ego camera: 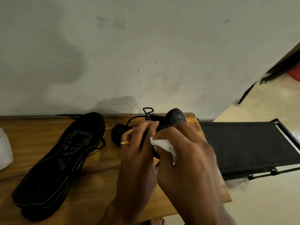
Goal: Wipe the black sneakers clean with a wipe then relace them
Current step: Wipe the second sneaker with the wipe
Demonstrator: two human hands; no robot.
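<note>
The left hand (138,148) is gripping the held sneaker (176,116), fingers curling round the middle of the black shoe and keeping it just above the right part of the wooden table (97,184). A gold ring (125,143) is showing on 1 of those fingers. The right hand (190,153) is pinching a crumpled white wipe (164,146) between its thumb and curled fingers and pressing it against the near side of the shoe, right beside the left fingertips. The 2 hands are covering most of the shoe, so only 1 rounded end is sticking out towards the wall (146,46), and a loose black lace (147,111) is looping up from the top. The other sneaker (65,159) is lying lengthwise on the left part of the table, well apart from the hands, with what looks like its underside facing up and its own laces trailing beside it. A white object (4,148) is sitting at the left edge of the view, too cut off to identify. A black fabric rack (243,143) is standing on the pale floor (267,200), just beside the table's right end.
</note>
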